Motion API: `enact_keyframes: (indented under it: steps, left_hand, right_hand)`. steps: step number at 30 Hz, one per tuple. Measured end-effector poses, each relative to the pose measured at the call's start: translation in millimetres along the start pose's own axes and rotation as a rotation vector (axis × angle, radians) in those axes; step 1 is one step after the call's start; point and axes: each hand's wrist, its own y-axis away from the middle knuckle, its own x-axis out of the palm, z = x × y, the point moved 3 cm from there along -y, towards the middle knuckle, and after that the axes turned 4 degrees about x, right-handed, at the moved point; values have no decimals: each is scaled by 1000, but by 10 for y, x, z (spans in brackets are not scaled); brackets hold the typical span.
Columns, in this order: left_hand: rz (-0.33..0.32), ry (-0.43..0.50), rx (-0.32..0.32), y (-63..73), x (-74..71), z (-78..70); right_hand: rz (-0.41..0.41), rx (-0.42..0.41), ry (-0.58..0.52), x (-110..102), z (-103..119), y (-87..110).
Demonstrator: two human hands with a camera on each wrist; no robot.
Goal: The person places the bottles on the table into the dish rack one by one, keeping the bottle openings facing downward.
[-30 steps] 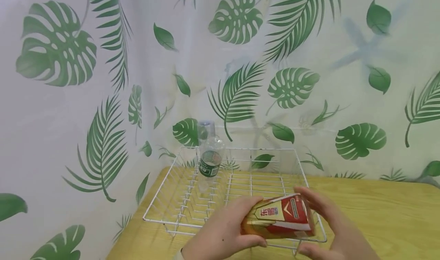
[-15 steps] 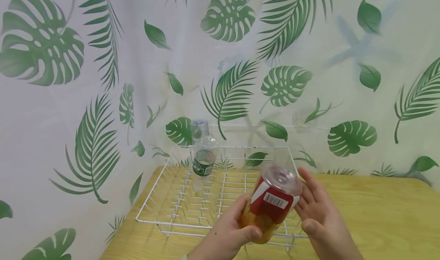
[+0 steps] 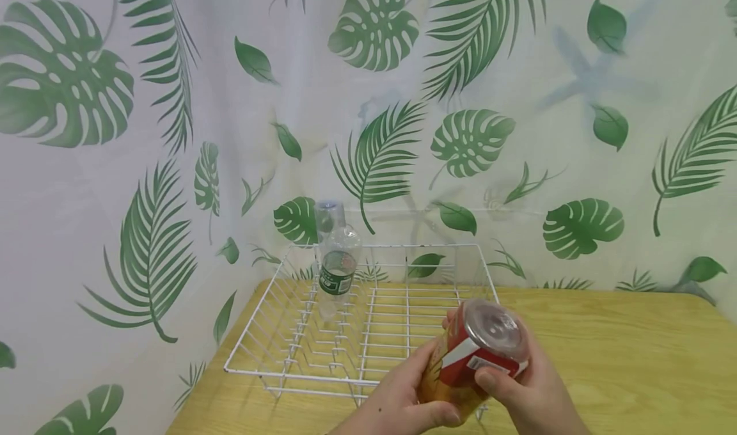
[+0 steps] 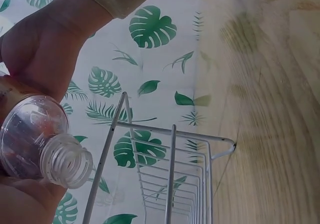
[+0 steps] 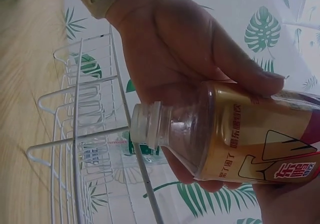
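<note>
A plastic drink bottle [image 3: 460, 364] with a gold and red label is held tilted in both hands in the head view, its round clear base facing up. My left hand [image 3: 397, 393] grips its lower part, towards the neck. Fingers and thumb of my right hand [image 3: 538, 384] wrap the bottle near its base. In the left wrist view the bottle's neck [image 4: 67, 161] shows bare screw threads without a cap. The right wrist view shows the bottle's label [image 5: 250, 139] with red characters. Part of the bottle is hidden by the fingers.
A white wire rack [image 3: 296, 375] stands on the wooden table [image 3: 622, 352], partly behind the hands. In its left half is a clear bottle [image 3: 336, 281] with a green label. A leaf-patterned sheet [image 3: 391, 141] covers the walls behind.
The bottle has turned from lying nearly sideways to base-up, then shifted slightly right. My right hand, spread beside it half a second ago, has closed round its base end. My left hand keeps its grip.
</note>
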Motion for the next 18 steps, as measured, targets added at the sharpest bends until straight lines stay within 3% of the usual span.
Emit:
enact_keyframes:
  steps: [3,7,15,18]
  left_hand:
    - [6,-71,20,-14,1,-8]
    - [-4,-260,23,-29,-31,-19]
    - [-81,-591,-125,142,-271,-110]
    - [-146,-744,-122,267,-468,-161]
  right_hand:
    - [28,-26,6,-6,19,6]
    - [43,-26,45,-30,30,5]
    - [-158,131,146,-147,-13,12]
    - [-173,134,146,-181,-1,10]
